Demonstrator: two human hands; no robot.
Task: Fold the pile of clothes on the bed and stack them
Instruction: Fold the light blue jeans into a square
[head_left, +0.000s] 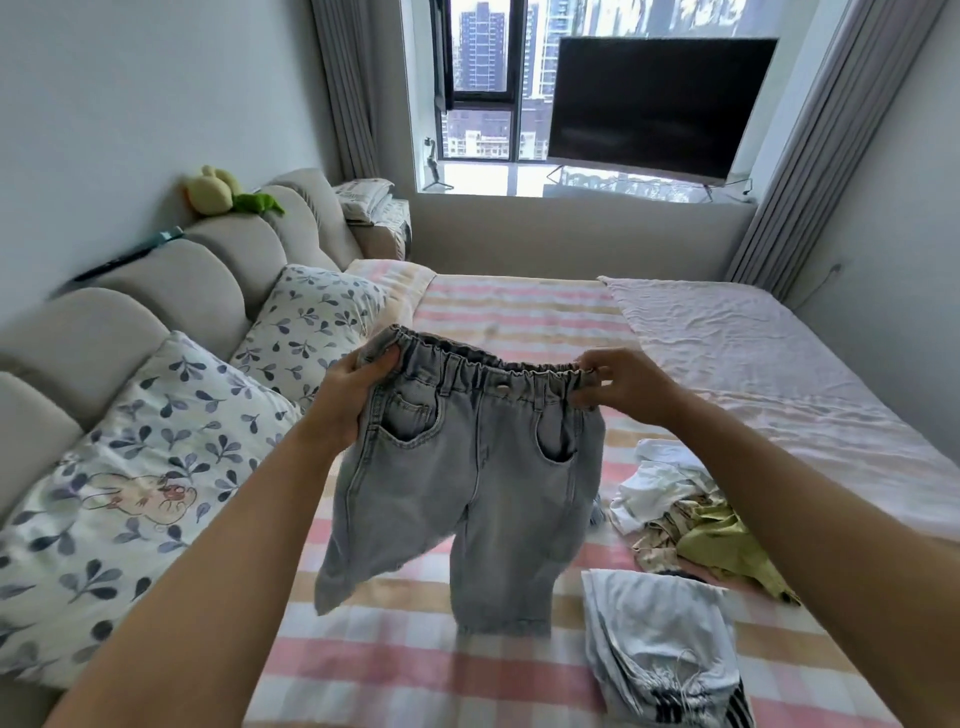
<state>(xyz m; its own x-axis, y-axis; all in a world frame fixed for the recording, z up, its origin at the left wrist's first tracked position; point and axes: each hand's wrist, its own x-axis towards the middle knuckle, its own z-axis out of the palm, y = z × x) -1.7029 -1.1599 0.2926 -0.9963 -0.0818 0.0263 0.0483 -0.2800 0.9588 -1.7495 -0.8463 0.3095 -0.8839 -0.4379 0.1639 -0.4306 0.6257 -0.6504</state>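
Note:
A small pair of grey-blue jeans (467, 483) with an elastic waistband hangs in the air above the bed (519, 312), front side facing me, legs dangling down. My left hand (345, 400) grips the waistband's left end. My right hand (621, 387) pinches the waistband's right end. A loose pile of clothes (685, 514), white, patterned and olive green, lies on the bed to the right. In front of it sits a folded white garment (660, 639) with black stripes and a drawstring.
Two leaf-print pillows (130, 483) lean on the padded beige headboard (171, 291) at the left. A pink blanket (753, 353) covers the bed's right side. A TV (654, 104) stands on the window sill behind the bed. A green plush toy (218, 192) rests atop the headboard.

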